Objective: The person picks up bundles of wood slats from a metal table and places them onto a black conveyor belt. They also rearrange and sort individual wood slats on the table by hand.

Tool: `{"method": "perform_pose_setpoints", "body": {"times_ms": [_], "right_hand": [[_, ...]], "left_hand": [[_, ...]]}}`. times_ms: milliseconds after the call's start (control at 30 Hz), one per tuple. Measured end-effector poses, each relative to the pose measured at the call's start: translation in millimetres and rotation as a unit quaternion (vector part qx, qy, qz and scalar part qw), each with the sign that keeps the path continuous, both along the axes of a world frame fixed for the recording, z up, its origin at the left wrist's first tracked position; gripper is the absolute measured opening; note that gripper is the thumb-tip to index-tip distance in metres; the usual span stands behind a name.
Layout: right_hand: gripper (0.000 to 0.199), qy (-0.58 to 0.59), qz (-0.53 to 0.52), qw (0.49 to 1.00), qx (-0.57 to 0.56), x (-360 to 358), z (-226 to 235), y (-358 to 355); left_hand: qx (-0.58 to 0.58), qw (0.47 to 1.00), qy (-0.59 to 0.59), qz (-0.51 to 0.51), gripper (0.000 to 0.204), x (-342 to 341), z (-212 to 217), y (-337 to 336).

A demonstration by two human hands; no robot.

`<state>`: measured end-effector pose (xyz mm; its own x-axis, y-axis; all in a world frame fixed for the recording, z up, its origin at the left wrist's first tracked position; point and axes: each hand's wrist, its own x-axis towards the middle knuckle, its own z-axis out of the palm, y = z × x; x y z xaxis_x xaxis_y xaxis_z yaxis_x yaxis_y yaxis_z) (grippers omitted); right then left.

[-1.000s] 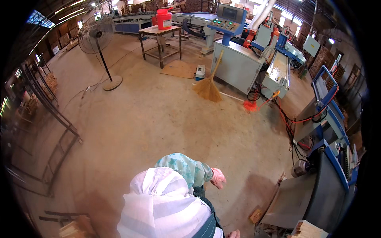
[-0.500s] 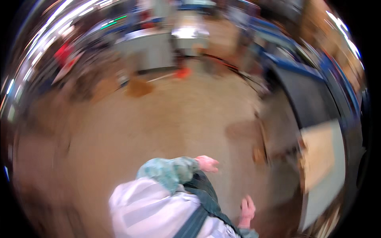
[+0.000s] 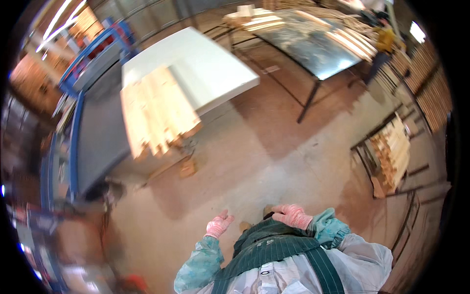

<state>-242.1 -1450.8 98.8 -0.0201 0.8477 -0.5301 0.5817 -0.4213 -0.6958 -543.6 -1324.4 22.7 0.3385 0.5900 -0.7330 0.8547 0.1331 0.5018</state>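
Observation:
Both of my hands wear pink-and-white knit gloves and hang in front of my dark green striped apron [image 3: 274, 249]. My left hand [image 3: 220, 224] is open, its fingers apart and nothing in it. Close to the apron's upper edge, my right hand [image 3: 292, 216] is also open, with fingers stretched toward the left and no object in them. Ahead and to the left, the nearest things are several light wooden boards [image 3: 159, 110] lying side by side on a white-topped table [image 3: 215, 66]. Neither hand touches them.
A blue-framed machine with a dark bed [image 3: 100, 122] adjoins the white table on the left. Beyond stands a metal-topped table [image 3: 308, 49] with wood strips, a person [image 3: 384, 41] beside it. A rack of stacked wood pieces [image 3: 391, 152] is at right. A wood block [image 3: 187, 168] lies on the floor.
My view has swung round to the right, so the board-laden table has shifted from the right side to the left. Both hands are now in front of my body, still holding nothing.

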Motion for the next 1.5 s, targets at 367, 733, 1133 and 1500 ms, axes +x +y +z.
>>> {"method": "perform_pose_setpoints", "body": {"times_ms": [367, 733, 1133, 1500], "right_hand": [[0.052, 0.043, -0.166, 0.984, 0.043, 144, -15, 40], [0.054, -0.067, -0.249, 0.963, 0.077, 360, -18, 139], [0.054, -0.061, -0.541, 0.806, -0.233, 456, -113, 56], [0.040, -0.103, -0.525, 0.844, -0.026, 550, -223, -10]], "left_hand": [[-0.014, 0.994, -0.047, -0.097, 0.073, 211, -43, 109], [0.056, 0.958, -0.033, -0.280, 0.068, 432, -14, 205], [0.019, 0.915, -0.141, -0.377, 0.061, 668, -38, 398], [0.023, 0.914, -0.154, -0.375, 0.056, 887, 6, 351]]}}
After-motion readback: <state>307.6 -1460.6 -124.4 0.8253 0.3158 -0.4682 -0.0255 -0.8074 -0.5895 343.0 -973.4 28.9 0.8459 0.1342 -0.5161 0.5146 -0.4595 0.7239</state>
